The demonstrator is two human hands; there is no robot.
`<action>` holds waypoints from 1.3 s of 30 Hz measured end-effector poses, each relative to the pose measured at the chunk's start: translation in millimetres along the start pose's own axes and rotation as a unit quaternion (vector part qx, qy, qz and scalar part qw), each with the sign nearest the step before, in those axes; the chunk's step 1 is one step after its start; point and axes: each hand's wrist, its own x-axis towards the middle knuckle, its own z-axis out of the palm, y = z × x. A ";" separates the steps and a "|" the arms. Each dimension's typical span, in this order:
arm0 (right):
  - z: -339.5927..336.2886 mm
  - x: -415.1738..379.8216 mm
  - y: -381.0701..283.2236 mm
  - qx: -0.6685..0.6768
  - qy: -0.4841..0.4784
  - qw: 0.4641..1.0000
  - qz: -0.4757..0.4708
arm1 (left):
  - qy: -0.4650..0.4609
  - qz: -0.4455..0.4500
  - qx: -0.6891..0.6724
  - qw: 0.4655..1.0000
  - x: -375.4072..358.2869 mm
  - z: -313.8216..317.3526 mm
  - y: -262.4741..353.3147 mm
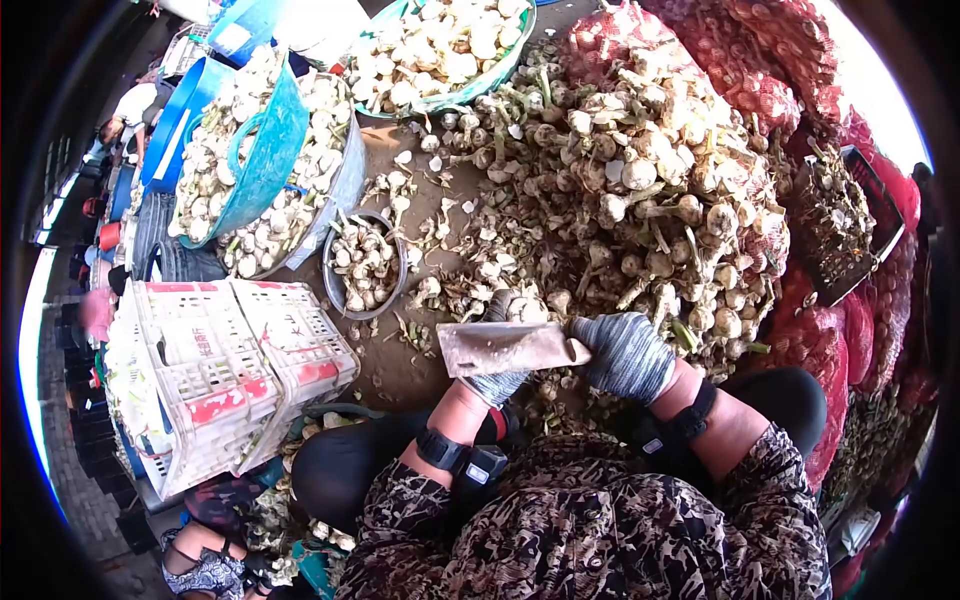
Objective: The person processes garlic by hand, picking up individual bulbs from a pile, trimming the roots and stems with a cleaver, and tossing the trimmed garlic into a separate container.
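Observation:
My right hand point(626, 354), in a grey knitted glove, is closed round the handle of a broad-bladed cleaver point(505, 349). The pale, stained blade points left and lies across the front of my left hand point(494, 386). That hand wears the same kind of glove, and much of it is hidden by the blade. Its fingers show above the blade's upper edge, against a garlic bulb point(527, 309). Just beyond both hands rises a big heap of garlic point(650, 180) with stems and roots on.
A small round bucket point(333, 275) of garlic stands left of my hands, near white plastic crates point(215, 360). Farther back are a teal basket point(272, 150) and a green tub point(510, 62) full of bulbs. Red mesh sacks point(800, 350) and a black crate point(880, 205) line the right. Another person point(205, 550) sits lower left.

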 end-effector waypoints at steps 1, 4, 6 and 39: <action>-0.5 -1.4 -0.5 -0.009 -0.008 1.000 -0.004 | -0.015 0.042 0.157 0.987 10.7 -23.0 6.5; 3.6 -4.8 2.9 -0.021 -0.023 1.000 0.000 | 0.039 0.037 0.157 0.986 5.7 9.9 -1.6; 6.2 -5.6 6.8 -0.025 -0.027 0.999 0.006 | 0.056 0.041 0.111 0.991 7.3 11.8 0.8; 12.5 -14.5 7.1 -0.015 0.014 0.999 0.030 | 0.020 -0.078 -0.803 0.591 3.6 37.4 3.0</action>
